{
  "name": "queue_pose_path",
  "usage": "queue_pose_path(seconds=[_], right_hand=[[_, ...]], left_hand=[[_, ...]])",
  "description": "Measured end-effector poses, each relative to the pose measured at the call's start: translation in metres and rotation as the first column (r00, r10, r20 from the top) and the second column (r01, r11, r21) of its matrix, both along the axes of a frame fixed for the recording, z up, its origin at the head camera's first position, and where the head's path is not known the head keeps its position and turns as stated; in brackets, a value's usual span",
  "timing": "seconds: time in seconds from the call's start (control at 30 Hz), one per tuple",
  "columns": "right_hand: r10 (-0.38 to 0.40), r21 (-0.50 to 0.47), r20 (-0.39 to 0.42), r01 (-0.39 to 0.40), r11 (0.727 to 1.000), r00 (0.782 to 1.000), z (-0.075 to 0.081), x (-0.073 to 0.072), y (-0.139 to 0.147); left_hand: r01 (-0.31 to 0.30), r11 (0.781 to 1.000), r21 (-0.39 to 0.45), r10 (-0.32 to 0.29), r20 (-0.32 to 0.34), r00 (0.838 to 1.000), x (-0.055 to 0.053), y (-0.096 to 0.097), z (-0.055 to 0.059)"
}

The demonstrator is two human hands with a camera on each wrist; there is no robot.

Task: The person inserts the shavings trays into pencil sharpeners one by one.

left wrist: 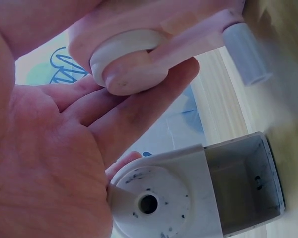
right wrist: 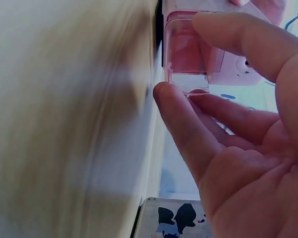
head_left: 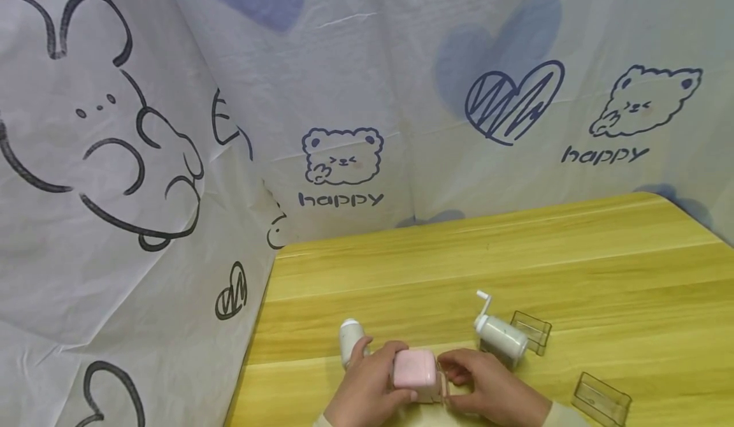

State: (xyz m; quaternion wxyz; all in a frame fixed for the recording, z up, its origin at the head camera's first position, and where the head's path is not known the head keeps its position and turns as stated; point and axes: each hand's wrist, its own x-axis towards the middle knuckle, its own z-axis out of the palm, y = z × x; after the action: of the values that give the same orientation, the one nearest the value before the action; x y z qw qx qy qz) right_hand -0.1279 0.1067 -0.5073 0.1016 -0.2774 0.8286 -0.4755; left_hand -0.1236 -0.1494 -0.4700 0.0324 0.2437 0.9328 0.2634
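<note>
A pink crank pencil sharpener (head_left: 414, 369) is held above the table's front by my left hand (head_left: 367, 385), its thumb and fingers on opposite sides. In the left wrist view, the sharpener's pink crank (left wrist: 188, 42) ends in a grey knob (left wrist: 247, 53). At the sharpener's right side, my right hand (head_left: 490, 385) pinches a clear drawer (right wrist: 187, 49) between thumb and fingers. The drawer meets the pink body; how far in it sits I cannot tell. Left of the left hand lies a white sharpener (head_left: 351, 340), showing an open drawer slot (left wrist: 243, 183) in the left wrist view.
Beyond my right hand, a second white sharpener (head_left: 503, 338) has its crank pointing up and back. A clear smoky drawer (head_left: 536, 332) lies just behind it, and another clear drawer (head_left: 602, 399) sits near the right front. A printed curtain (head_left: 401, 95) hangs behind the yellow wooden table (head_left: 447, 267).
</note>
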Motion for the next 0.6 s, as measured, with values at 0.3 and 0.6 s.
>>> queue_pose_path(seconds=[0.3,0.6], right_hand=[[0.015,-0.004,-0.046,-0.015,1.0,0.999,-0.0034,-0.0018,-0.0006],[0.028,0.011,-0.069,-0.028,1.0,0.997,-0.0038,-0.0026,-0.0019]], left_hand=[[-0.001,1.0,-0.031,0.001,-0.006,1.0,0.0018,0.0003,0.0011],[0.004,0.999,-0.034,-0.006,-0.055,0.998,0.0021,0.0015,-0.0013]])
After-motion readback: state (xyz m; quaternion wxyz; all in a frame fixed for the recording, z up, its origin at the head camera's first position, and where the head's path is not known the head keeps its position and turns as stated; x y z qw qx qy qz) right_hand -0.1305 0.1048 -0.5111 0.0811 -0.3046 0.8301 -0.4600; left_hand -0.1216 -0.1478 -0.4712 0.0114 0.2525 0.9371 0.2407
